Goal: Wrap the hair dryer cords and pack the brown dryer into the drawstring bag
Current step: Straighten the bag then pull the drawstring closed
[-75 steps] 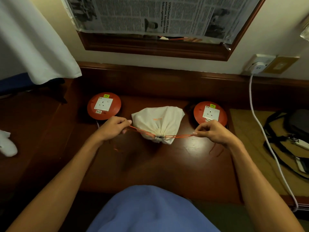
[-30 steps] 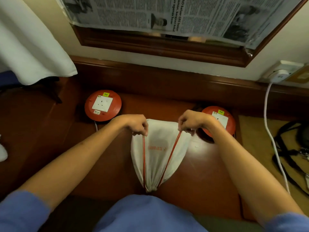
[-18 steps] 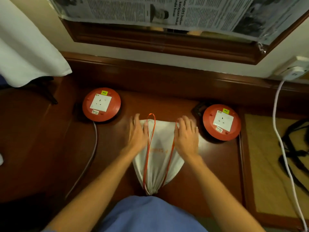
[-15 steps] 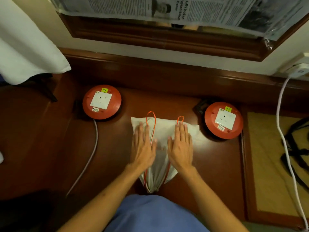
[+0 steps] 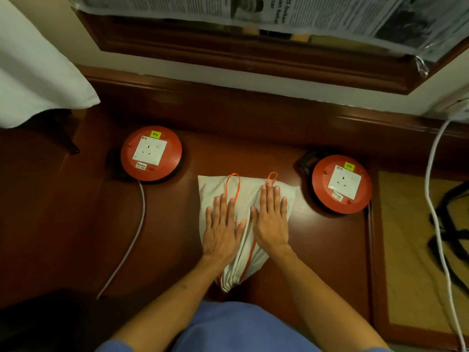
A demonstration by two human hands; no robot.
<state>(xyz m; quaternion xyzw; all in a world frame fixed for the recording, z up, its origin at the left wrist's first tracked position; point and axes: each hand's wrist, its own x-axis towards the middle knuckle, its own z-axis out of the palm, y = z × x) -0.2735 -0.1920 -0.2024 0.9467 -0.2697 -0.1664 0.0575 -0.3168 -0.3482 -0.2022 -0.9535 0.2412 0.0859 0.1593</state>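
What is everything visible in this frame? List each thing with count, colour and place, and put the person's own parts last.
drawstring bag: 1, cream, cinched mouth toward the person, lying mid-desk
drawstring loops: 2, orange, lying on the bag's far end
socket reels: 2, red with white sockets, left and right of the bag
grey cable: 1, runs from the left reel toward the desk's near edge
white cable: 1, hangs from a wall plug at far right
black straps: dark, on the tan mat at right
white cloth: 1, upper left
newspaper: taped over the framed panel at the top
left hand: flat on the bag
right hand: flat on the bag
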